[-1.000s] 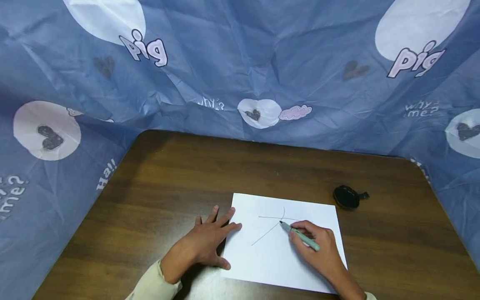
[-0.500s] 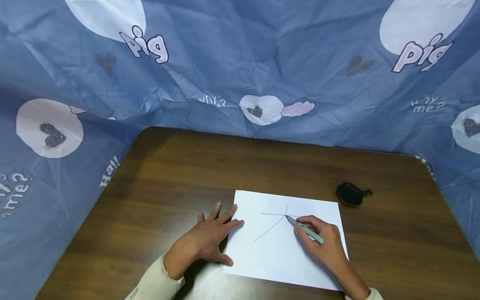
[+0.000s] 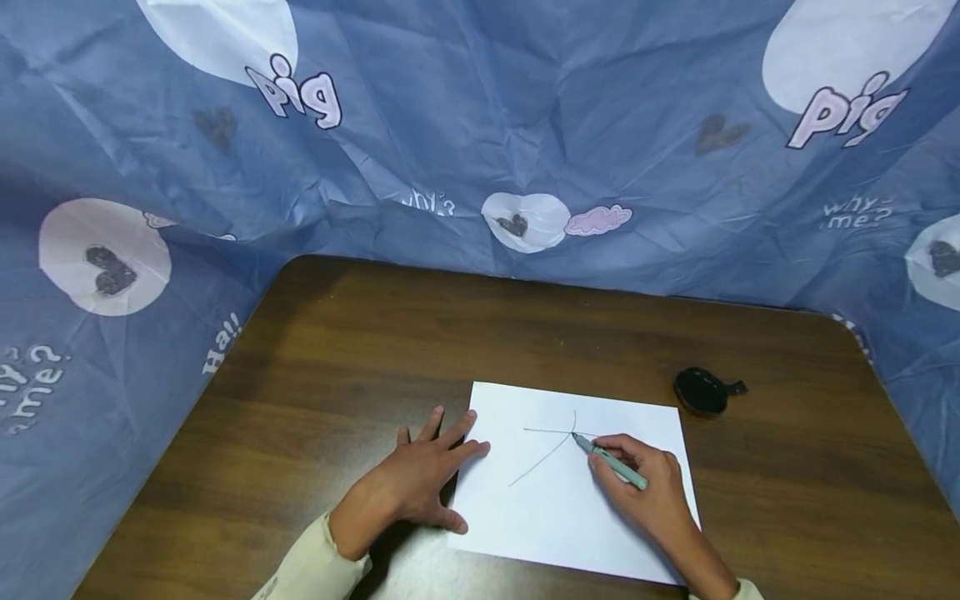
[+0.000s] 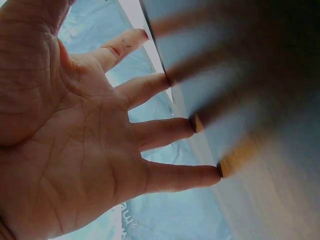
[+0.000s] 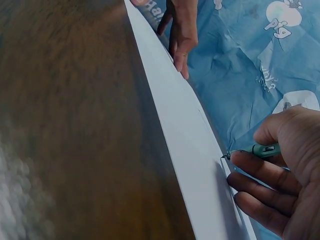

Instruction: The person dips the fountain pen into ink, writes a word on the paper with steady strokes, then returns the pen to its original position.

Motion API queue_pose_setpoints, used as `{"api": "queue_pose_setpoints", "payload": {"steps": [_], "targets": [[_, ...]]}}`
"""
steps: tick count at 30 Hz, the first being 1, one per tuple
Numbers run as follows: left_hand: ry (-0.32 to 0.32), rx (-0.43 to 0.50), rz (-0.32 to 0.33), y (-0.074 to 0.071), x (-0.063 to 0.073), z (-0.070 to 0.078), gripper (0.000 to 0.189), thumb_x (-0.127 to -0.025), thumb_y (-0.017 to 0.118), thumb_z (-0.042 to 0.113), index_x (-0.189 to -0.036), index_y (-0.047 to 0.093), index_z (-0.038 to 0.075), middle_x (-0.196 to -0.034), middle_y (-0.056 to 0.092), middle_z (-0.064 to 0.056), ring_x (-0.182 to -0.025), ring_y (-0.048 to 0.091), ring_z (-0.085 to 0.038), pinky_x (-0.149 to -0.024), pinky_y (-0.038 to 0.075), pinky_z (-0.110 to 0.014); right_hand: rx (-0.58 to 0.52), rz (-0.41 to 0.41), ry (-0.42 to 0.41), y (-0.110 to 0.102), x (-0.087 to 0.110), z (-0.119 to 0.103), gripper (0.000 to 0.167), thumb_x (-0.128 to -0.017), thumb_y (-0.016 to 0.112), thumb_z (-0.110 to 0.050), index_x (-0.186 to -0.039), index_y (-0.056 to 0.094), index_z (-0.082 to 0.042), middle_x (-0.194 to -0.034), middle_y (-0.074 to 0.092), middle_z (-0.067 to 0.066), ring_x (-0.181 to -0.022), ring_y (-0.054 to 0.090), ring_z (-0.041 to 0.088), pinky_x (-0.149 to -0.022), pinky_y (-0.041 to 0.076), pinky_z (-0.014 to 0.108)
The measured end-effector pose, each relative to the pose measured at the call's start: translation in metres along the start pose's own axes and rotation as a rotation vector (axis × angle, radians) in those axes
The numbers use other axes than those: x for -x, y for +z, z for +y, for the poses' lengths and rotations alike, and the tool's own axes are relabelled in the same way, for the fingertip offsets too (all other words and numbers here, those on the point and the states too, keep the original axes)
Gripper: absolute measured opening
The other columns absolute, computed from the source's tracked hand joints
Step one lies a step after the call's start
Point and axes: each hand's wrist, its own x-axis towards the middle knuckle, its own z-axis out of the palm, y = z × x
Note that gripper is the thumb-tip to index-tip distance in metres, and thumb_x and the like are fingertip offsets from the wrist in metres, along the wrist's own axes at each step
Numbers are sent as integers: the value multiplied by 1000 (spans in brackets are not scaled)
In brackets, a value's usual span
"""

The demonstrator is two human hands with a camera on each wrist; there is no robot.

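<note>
A white sheet of paper [image 3: 540,517] lies on the wooden table and carries a few thin dark lines. My right hand [image 3: 649,485] pinches a green pen [image 3: 622,471] between thumb and fingers, its dark tip on the paper where the lines cross. In the right wrist view the pen [image 5: 265,150] shows between thumb and index finger, with the tip at the sheet. My left hand [image 3: 420,479] is spread at the sheet's left edge, some fingertips and the thumb on the paper. The left wrist view shows the left palm [image 4: 75,135] with straight, splayed fingers touching the surface.
A small black round object [image 3: 701,392] with a short tab sits on the brown table [image 3: 337,358] beyond the paper's right corner. A blue printed cloth [image 3: 420,108] hangs behind the table and along its sides.
The pen tip has moved slightly right and up along the paper, reaching the crossing of the lines, and the slanted line now runs up to it. The left hand stays in place on the sheet.
</note>
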Motion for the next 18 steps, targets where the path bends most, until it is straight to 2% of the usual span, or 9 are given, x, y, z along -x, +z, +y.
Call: {"api": "queue_pose_setpoints", "payload": {"steps": [5,11,18], "targets": [[-1,1,0,0,0,-1,96,-68,89,50,-149,46,22,-165,20,-9,-146,13,-51,-95,27,-80,2,-12,9,0,0,-1,15,-80,81,-7,-94,77,-10,-79,74,-6,-64,63,4,-57,48,25],[-15,-9,-9,1,0,-1,97,-68,88,51,-150,45,23,-165,19,-8,-146,13,-50,-96,28,-79,-1,-12,4,0,-1,-3,15,-80,82,-7,-94,78,-11,-77,73,-7,-57,57,5,-52,44,24],[-1,-13,-5,0,-1,0,97,-69,88,51,-150,44,22,-165,19,-10,-146,13,-52,-95,28,-79,8,-20,-3,-6,3,-2,15,-80,82,-7,-94,78,-11,-79,74,-6,-59,60,5,-54,46,24]]}}
